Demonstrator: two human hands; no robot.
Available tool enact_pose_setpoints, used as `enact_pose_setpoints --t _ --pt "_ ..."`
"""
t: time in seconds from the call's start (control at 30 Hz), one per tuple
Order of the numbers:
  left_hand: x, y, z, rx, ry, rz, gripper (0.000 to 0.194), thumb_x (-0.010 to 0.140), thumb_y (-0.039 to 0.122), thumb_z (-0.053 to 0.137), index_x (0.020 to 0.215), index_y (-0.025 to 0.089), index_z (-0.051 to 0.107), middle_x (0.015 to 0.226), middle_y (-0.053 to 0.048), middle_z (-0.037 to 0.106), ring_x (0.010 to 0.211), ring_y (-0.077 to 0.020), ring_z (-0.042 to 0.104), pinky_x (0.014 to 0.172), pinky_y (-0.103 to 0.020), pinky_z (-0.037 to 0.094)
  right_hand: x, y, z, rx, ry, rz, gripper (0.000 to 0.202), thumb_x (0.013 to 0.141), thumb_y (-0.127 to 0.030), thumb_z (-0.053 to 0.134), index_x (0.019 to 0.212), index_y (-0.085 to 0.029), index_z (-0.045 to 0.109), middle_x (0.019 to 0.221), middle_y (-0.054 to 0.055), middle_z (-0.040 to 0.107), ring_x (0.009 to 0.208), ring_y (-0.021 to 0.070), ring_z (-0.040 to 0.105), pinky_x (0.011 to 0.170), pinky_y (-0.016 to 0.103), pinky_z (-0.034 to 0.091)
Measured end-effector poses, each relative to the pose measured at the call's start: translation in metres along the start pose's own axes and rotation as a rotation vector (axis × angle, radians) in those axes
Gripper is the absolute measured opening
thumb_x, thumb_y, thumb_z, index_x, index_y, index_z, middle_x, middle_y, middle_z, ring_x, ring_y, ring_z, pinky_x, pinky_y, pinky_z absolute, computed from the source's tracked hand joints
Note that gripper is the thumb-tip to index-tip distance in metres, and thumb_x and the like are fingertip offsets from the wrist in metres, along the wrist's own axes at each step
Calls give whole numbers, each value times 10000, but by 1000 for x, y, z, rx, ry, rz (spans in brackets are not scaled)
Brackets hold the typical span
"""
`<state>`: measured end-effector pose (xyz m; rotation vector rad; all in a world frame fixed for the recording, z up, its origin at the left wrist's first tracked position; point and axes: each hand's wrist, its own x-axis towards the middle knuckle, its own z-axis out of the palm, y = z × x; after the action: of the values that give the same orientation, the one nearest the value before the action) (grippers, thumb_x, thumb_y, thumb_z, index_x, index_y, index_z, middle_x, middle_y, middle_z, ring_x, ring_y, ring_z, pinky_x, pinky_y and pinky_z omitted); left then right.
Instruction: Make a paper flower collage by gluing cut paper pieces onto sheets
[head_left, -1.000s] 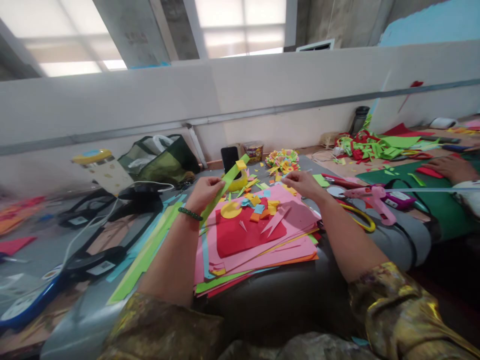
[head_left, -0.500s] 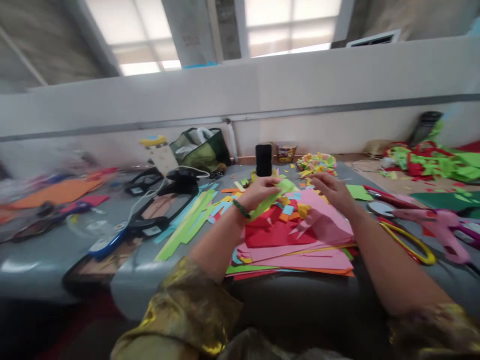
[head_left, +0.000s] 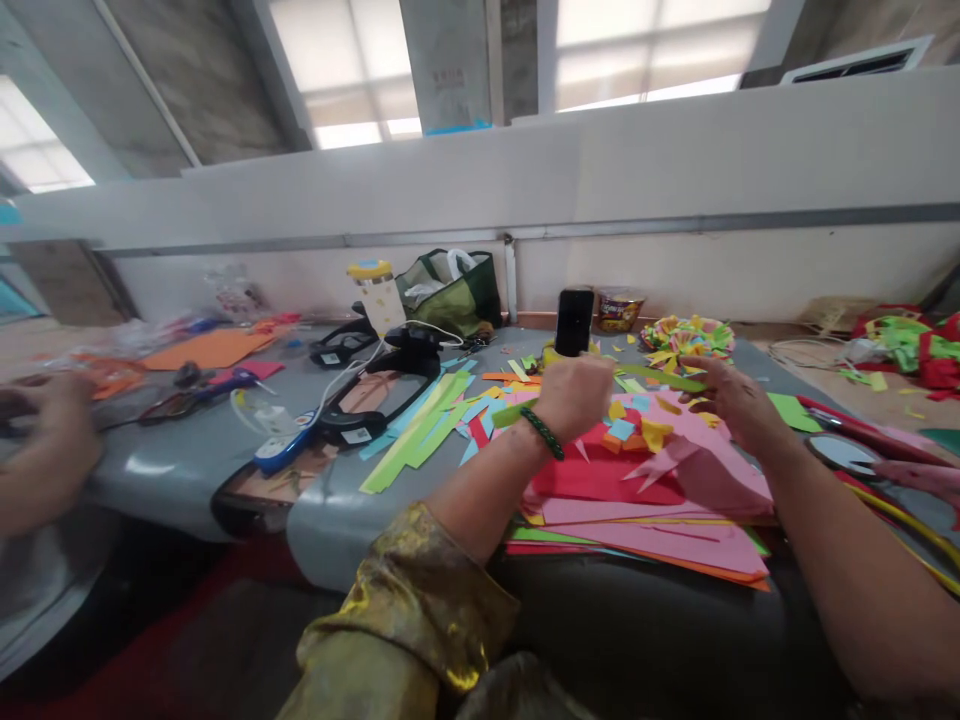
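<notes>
My left hand point(head_left: 576, 398), with a green beaded bracelet at the wrist, is closed on a light green paper strip point(head_left: 660, 377). The strip stretches across to my right hand point(head_left: 731, 400), whose fingers pinch its other end. Below both hands lies a stack of coloured paper point(head_left: 652, 540), pink and red on top. Small blue, orange and yellow paper pieces point(head_left: 621, 430) are scattered over the stack. A black phone point(head_left: 574, 322) stands upright just behind my left hand.
Green strips point(head_left: 416, 430), black frames point(head_left: 375, 400), a blue-and-white power strip point(head_left: 286, 445) and a yellow-lidded cup point(head_left: 379, 300) lie or stand left. Scissors point(head_left: 911, 525) are at right. Another person's hand point(head_left: 49, 440) is at far left. A paper flower ball point(head_left: 688, 340) sits behind.
The view has turned left, bringing another person's hand into sight. My right hand, apart from the green paper before, now holds one end, and the strip is drawn out between my hands.
</notes>
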<state>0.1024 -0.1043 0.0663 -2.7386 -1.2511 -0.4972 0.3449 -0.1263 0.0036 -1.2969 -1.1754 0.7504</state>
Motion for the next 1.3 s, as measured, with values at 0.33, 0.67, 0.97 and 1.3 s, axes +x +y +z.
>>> enact_pose_setpoints --t 0.33,0.67,0.97,1.3 --pt "-38 -110 -23 442 -184 -543 423 879 -7 364 1087 43 729 1078 -268 713 1055 -310 695 803 -340 535 -18 -29 20 -8 -3 -7 651 470 -751 801 809 -210 677 583 -9 640 476 108 534 428 229 431" --pt "-76 -128 -11 395 -399 -488 380 943 320 484 1074 79 746 1114 -252 721 1115 -359 666 870 -389 524 -18 -27 21 -123 -54 -72 654 482 -808 753 677 -192 653 523 -9 605 422 83 476 415 233 395" --pt "-77 -125 4 368 -502 -538 450 902 152 342 1117 49 724 1138 -270 710 1103 -354 675 836 -369 514 -11 -22 14 -76 65 -67 657 452 -813 742 664 -198 644 495 -21 584 408 80 451 400 225 373" --pt "-77 -133 -21 320 -303 -622 393 938 267 396 978 185 778 1049 -131 768 1002 -316 694 718 -314 480 -4 -11 8 -67 107 -99 555 597 -744 710 689 -201 645 487 -28 565 405 83 441 390 219 367"
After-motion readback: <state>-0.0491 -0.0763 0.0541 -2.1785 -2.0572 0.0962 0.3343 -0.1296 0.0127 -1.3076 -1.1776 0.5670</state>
